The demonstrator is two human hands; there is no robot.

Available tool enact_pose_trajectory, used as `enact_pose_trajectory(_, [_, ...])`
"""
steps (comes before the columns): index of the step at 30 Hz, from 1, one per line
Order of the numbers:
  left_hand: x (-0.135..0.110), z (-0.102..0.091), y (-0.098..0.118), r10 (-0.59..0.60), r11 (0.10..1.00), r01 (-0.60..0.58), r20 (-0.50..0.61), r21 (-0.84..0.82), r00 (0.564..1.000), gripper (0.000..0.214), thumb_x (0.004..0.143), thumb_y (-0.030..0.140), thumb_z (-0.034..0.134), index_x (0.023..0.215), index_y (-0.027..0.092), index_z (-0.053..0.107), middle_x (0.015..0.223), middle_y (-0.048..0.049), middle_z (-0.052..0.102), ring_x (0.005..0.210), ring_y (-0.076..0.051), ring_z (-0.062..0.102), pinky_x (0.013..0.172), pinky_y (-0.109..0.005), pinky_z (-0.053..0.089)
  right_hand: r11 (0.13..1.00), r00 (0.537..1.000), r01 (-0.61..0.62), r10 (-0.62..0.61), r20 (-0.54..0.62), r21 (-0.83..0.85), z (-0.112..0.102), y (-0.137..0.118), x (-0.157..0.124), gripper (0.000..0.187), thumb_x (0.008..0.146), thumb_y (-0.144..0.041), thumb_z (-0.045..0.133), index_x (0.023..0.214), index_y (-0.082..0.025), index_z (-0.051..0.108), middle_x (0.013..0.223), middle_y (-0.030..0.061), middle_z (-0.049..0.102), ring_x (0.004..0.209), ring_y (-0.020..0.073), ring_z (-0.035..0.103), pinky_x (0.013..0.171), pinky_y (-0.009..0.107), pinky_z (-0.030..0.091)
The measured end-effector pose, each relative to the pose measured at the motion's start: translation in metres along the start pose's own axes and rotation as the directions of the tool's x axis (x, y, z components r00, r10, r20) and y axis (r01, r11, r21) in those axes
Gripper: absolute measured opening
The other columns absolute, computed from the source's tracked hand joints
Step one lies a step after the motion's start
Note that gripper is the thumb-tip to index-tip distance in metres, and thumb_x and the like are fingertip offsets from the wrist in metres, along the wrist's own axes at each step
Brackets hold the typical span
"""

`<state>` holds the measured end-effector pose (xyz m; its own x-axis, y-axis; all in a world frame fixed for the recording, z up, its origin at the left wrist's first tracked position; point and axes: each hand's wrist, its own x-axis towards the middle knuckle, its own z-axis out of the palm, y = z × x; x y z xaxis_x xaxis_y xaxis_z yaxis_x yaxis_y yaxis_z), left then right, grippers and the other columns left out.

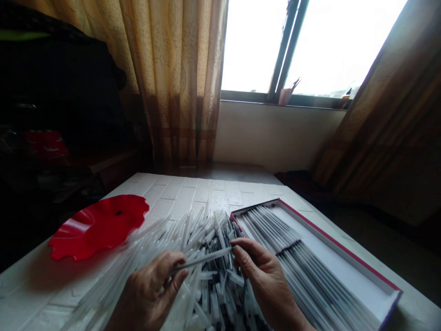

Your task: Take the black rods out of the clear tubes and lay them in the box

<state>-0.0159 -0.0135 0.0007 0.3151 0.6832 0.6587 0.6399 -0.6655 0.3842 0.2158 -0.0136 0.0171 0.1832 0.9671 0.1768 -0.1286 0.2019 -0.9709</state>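
My left hand [153, 287] pinches one end of a slim, translucent pen-like tube [208, 256] between thumb and fingers. The thumb and forefinger of my right hand [258, 271] close on its other end, so the tube spans both hands, slightly higher at the right. Under and behind them lies a loose heap of clear tubes [138, 250]. Small clear and dark pieces [215, 299], too blurred to name exactly, are piled between the hands. Right of my right hand, a shallow box [344, 243] holds rows of similar tubes [310, 266] laid side by side.
A red wavy-edged plastic dish [99, 225] sits on the left of the white brick-patterned table [186, 191]. Patterned curtains [175, 78] flank a bright window. A small cup with thin sticks [285, 95] stands on the sill. Dark furniture fills the left side.
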Motion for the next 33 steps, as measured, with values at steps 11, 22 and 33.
enact_pose_trajectory(11, [0.001, -0.005, 0.003, -0.086, 0.996, 0.087, 0.086, -0.016, 0.993, 0.023, 0.100, 0.046, 0.047, 0.098, 0.027, 0.058, 0.056, 0.0101, 0.061, 0.042, -0.011, 0.061, 0.043, -0.016, 0.044, 0.986, 0.993, 0.115, -0.113, 0.021, -0.117, -0.003, 0.007, -0.001, 0.027, 0.076, -0.048, 0.078, 0.083, -0.022, 0.079, 0.067, 0.0025, 0.066, 0.061, 0.0179, 0.057, 0.061, 0.029, 0.052])
enact_pose_trajectory(22, [0.002, -0.004, -0.006, -0.113, 0.994, 0.112, 0.052, 0.006, 0.992, 0.033, 0.103, 0.043, 0.041, 0.086, 0.026, 0.063, 0.074, 0.0025, 0.067, 0.064, -0.014, 0.068, 0.059, -0.020, 0.050, 0.962, 0.981, 0.193, -0.190, 0.038, -0.192, -0.009, 0.015, 0.003, 0.016, 0.083, -0.037, 0.073, 0.091, -0.023, 0.078, 0.085, 0.0049, 0.073, 0.077, 0.0210, 0.067, 0.071, 0.029, 0.056])
enact_pose_trajectory(33, [0.001, -0.004, -0.006, -0.129, 0.992, 0.128, 0.069, 0.013, 0.989, 0.029, 0.103, 0.040, 0.043, 0.089, 0.025, 0.064, 0.077, 0.0021, 0.069, 0.066, -0.014, 0.069, 0.060, -0.020, 0.049, 0.810, 0.944, 0.329, -0.299, 0.141, -0.485, -0.006, 0.031, 0.000, 0.012, 0.090, -0.030, 0.066, 0.095, -0.025, 0.075, 0.087, 0.0039, 0.079, 0.081, 0.0231, 0.073, 0.076, 0.030, 0.053])
